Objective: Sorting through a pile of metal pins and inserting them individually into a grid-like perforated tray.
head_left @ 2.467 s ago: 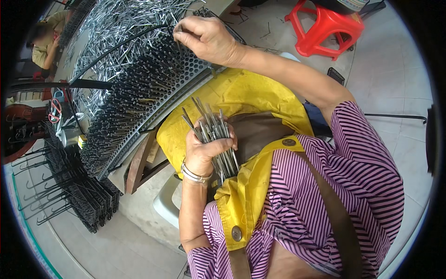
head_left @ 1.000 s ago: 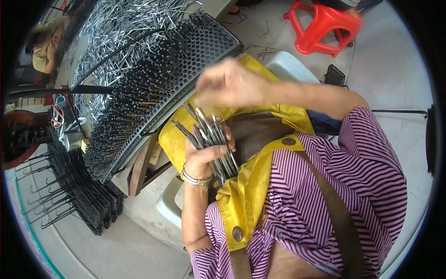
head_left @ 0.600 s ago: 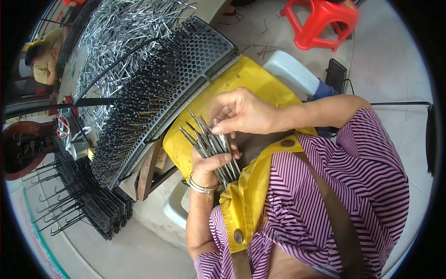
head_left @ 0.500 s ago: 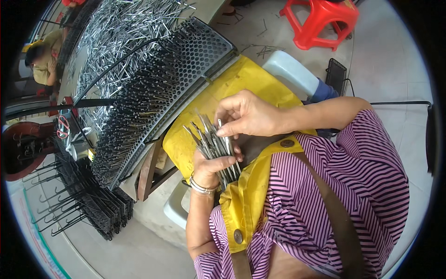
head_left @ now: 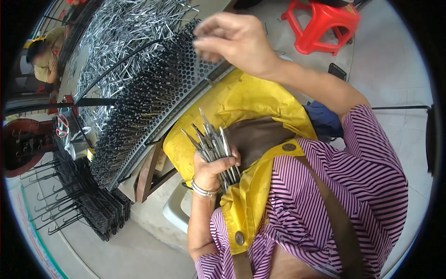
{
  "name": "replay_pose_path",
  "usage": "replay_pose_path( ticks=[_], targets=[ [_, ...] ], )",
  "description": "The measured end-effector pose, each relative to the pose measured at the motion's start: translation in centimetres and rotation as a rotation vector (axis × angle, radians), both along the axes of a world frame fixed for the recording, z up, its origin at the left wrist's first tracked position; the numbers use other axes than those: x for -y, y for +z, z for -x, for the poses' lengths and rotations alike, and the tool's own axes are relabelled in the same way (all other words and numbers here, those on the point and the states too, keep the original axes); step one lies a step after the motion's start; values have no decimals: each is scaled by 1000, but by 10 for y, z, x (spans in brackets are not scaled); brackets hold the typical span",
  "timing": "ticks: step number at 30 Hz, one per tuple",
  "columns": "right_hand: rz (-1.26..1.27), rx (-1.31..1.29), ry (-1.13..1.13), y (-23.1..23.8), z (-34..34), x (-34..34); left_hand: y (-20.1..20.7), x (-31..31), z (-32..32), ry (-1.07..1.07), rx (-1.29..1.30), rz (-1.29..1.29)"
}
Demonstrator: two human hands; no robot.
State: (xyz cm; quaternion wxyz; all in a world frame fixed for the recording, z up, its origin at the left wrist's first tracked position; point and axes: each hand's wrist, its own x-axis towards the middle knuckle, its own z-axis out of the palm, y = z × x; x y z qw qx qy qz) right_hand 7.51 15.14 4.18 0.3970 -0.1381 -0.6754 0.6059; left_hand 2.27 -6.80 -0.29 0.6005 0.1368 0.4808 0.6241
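My left hand (head_left: 211,169) is closed around a bundle of thin metal rods (head_left: 213,146), which fan out above the thumb over my lap. My right hand (head_left: 234,42) is raised over the far right end of a black perforated rack (head_left: 197,65), its fingers curled and the thumb bent toward them. The fingertips are blurred, and whatever they pinch cannot be made out. Dark-tipped rods (head_left: 134,100) stand densely in the rack's holes, while bare holes show at its far right end and along the near side.
Behind the rack lies a large heap of loose silvery rods (head_left: 125,37). A yellow apron (head_left: 186,149) covers my lap. Stacked black hooked racks (head_left: 102,209) stand at the left. A red stool (head_left: 320,28) is at the far right, and another person (head_left: 44,60) sits at the far left.
My right hand has moved away from the bundle, up and to the left, and is over the rack's far end. The left hand keeps its hold on the rods.
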Motion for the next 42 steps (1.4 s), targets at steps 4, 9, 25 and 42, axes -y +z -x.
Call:
replay_pose_path(
  ticks=[4,9,25,42],
  targets=[
    [-507,-216,-251,-11,44,-22,-2,2,0,88,85,8],
    [-666,-170,-222,-18,64,-26,2,3,-2,202,199,17],
    [-803,-129,-73,-25,78,-41,-2,-7,-3,225,210,10],
    [-1107,200,-50,-49,74,-40,-1,-8,-2,187,221,-42]
  ],
)
